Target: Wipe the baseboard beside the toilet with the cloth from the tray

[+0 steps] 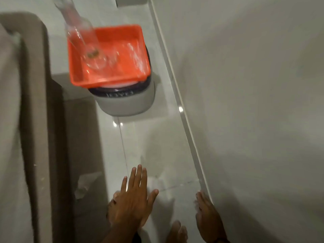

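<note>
The orange tray (pixel 121 35) rests on a grey tub with a dark rim (pixel 126 102) on the floor. In the tray, a clear glass bottle (pixel 78 28) leans, and pale blurred streaks at its right end cannot be identified; I cannot make out a cloth. The pale baseboard (pixel 180 106) runs diagonally along the foot of the wall. My left hand (pixel 133 199) hovers flat above the floor tiles, fingers spread, holding nothing. My right hand (pixel 207 218) lies with fingers extended against the baseboard's near end, with nothing visible in it.
A large beige block (pixel 35 120) fills the left side, leaving a narrow strip of glossy tiled floor (pixel 154 146) between it and the grey wall (pixel 254 102). Bare toes (pixel 177 230) show at the bottom edge between my hands.
</note>
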Action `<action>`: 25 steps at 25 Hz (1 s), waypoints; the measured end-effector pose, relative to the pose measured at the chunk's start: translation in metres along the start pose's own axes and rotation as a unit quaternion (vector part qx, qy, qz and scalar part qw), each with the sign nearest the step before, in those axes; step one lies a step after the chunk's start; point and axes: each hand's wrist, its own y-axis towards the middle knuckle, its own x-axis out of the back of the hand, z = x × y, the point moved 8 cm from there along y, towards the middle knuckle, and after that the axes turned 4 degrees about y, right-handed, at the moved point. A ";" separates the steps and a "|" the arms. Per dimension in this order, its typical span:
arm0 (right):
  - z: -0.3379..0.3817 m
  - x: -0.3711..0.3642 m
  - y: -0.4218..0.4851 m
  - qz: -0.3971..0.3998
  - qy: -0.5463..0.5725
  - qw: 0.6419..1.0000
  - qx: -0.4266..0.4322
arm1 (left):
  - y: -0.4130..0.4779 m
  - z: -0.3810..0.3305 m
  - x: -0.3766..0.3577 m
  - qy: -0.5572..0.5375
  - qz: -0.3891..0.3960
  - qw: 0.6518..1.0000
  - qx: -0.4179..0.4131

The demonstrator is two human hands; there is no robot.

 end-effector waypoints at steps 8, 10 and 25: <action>0.349 0.144 0.240 -0.042 0.120 0.979 0.157 | 0.158 0.039 0.242 -0.016 -0.182 0.983 -0.010; 0.417 0.165 0.293 -0.075 0.106 0.971 0.198 | 0.198 0.058 0.277 -0.006 -0.195 0.981 -0.007; 0.519 0.083 0.420 0.093 -0.190 0.944 0.255 | 0.251 0.117 0.280 -0.027 -0.137 0.990 0.009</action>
